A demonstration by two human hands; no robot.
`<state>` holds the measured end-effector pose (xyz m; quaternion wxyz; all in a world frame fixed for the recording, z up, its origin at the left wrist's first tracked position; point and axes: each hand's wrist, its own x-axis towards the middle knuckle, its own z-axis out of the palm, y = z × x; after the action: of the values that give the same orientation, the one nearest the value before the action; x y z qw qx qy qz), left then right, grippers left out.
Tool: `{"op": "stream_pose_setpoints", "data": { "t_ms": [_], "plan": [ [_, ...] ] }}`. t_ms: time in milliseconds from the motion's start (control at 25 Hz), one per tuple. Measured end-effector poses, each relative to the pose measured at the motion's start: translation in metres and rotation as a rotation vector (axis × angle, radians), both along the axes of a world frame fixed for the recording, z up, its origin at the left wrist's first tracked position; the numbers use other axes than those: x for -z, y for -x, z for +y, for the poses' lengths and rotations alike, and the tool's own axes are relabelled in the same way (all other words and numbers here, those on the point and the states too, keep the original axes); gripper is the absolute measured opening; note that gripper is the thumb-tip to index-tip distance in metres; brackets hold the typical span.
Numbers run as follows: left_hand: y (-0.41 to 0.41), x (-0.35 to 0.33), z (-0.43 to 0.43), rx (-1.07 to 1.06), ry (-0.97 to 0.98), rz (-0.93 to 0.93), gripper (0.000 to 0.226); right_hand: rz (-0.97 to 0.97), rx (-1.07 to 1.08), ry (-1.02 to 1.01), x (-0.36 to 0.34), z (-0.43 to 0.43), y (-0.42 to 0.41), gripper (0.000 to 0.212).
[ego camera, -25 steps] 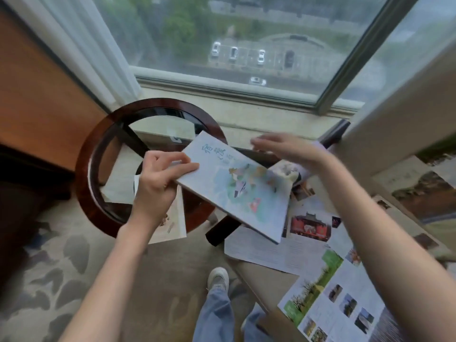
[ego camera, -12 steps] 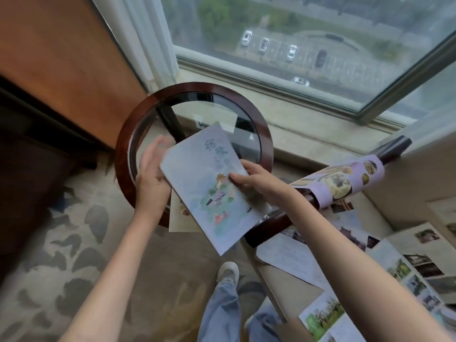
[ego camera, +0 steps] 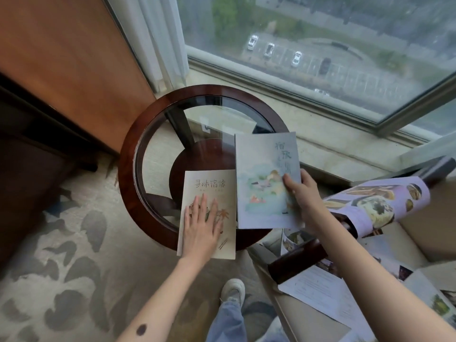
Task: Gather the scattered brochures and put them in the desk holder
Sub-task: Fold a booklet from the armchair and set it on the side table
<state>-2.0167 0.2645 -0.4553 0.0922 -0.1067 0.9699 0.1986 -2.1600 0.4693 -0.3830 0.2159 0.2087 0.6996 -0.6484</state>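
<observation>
A cream brochure [ego camera: 209, 186] with a leaf drawing lies on the near edge of the round glass-topped side table [ego camera: 128, 169]. My left hand [ego camera: 201, 225] rests flat on it with straight fingers. A pale blue brochure [ego camera: 261, 169] sits beside it on the right, and my right hand [ego camera: 298, 191] grips its right edge, thumb on the cover. More brochures lie to the right: a lilac food leaflet [ego camera: 377, 206] draped over the chair's dark armrest [ego camera: 298, 257] and several sheets [ego camera: 318, 294] on the seat. No desk holder is in view.
A big window [ego camera: 320, 45] and its stone sill [ego camera: 333, 149] run behind the table. White curtains [ego camera: 158, 38] hang at the left next to a wooden panel [ego camera: 61, 58]. Patterned carpet [ego camera: 61, 267] covers the floor. My shoe [ego camera: 233, 291] shows below.
The view swung left. My left hand let go of the blue brochure and laid itself flat on the cream one. My right hand brought the blue brochure down beside it on the table.
</observation>
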Motion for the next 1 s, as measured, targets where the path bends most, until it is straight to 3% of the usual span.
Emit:
{"op": "stream_pose_setpoints", "data": {
  "t_ms": [160, 200, 240, 320, 400, 480, 600, 720, 840, 920, 1000],
  "plan": [
    [0.018, 0.023, 0.011, -0.095, 0.054, 0.051, 0.062, -0.011, -0.079, -0.038, 0.031, -0.022, -0.021, 0.012],
    [0.022, 0.027, 0.012, -0.106, -0.002, 0.027, 0.066, -0.014, -0.100, -0.025, 0.037, -0.030, -0.027, 0.013],
    [0.029, 0.025, 0.010, -0.168, -0.198, -0.014, 0.063, -0.016, -0.119, -0.009, 0.042, -0.040, -0.032, 0.014],
    [0.033, 0.019, -0.004, -0.437, -0.582, 0.153, 0.038, -0.032, -0.137, 0.026, 0.049, -0.060, -0.041, 0.013],
    [0.021, 0.010, -0.026, -0.783, -0.636, 0.358, 0.031, -0.029, -0.130, 0.044, 0.052, -0.078, -0.048, 0.012],
    [0.006, 0.009, -0.045, -0.945, -0.588, 0.381, 0.035, 0.007, -0.178, -0.038, 0.057, -0.092, -0.052, 0.009],
    [-0.002, 0.004, -0.045, -0.671, -0.439, 0.344, 0.039, 0.063, -0.256, -0.275, 0.060, -0.103, -0.059, 0.010],
    [0.004, 0.008, -0.027, -0.180, -0.058, 0.278, 0.049, 0.138, -0.215, -0.499, 0.059, -0.116, -0.069, 0.024],
    [0.005, 0.013, -0.011, -0.050, 0.097, 0.122, 0.054, 0.167, -0.271, -0.755, 0.055, -0.125, -0.072, 0.046],
    [0.005, 0.019, -0.012, -0.044, 0.142, 0.095, 0.054, 0.505, -0.528, -1.010, 0.053, -0.128, -0.070, 0.053],
    [0.005, 0.023, -0.014, -0.023, 0.183, 0.112, 0.058, 0.961, -0.938, -1.079, 0.058, -0.133, -0.068, 0.055]
  ]
}}
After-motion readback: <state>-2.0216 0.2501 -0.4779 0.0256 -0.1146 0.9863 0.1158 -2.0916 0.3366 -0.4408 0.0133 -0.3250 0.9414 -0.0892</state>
